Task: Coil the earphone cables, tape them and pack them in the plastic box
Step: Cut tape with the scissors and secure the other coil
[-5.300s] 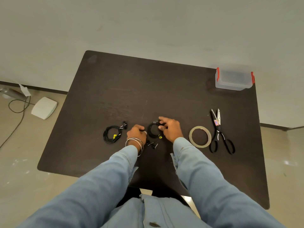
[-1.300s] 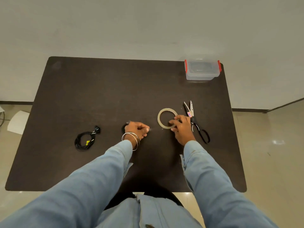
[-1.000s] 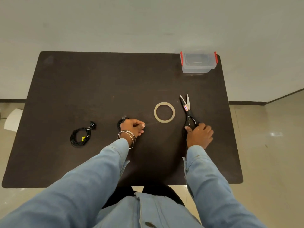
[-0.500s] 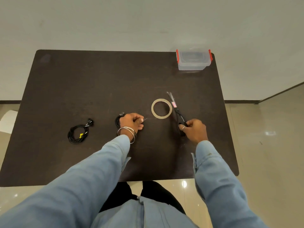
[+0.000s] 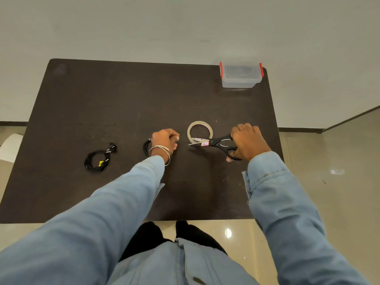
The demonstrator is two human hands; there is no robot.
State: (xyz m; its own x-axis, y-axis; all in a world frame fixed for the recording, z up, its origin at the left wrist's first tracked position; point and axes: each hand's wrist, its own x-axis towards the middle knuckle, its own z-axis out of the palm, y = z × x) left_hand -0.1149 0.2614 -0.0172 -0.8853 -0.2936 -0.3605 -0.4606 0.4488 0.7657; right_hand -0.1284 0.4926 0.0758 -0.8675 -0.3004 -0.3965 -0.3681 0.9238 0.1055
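A: So where's the coil now?
B: Under the left hand, near the worktop's middle. Fingers are curled over it, pinning it down; only a black arc shows at the wrist's nine o'clock.
A: How will it handle?
B: Light, limp and springy, I'd judge. Let go and the loops may splay. Best pinched across the bundled strands, where tape would wrap.
A: And the right hand?
B: Clamped through the handles of the scissors, blades slightly parted, tips pointing to nine o'clock toward the left hand, crossing the lower edge of the tape.
A: Is a strip pulled out?
B: Something pale sits at the left fingertips, but I can't tell.
A: Anything else?
B: A second coil lies well off at nine o'clock, with a yellow tag. The box sits at the far corner, one o'clock, lid on.
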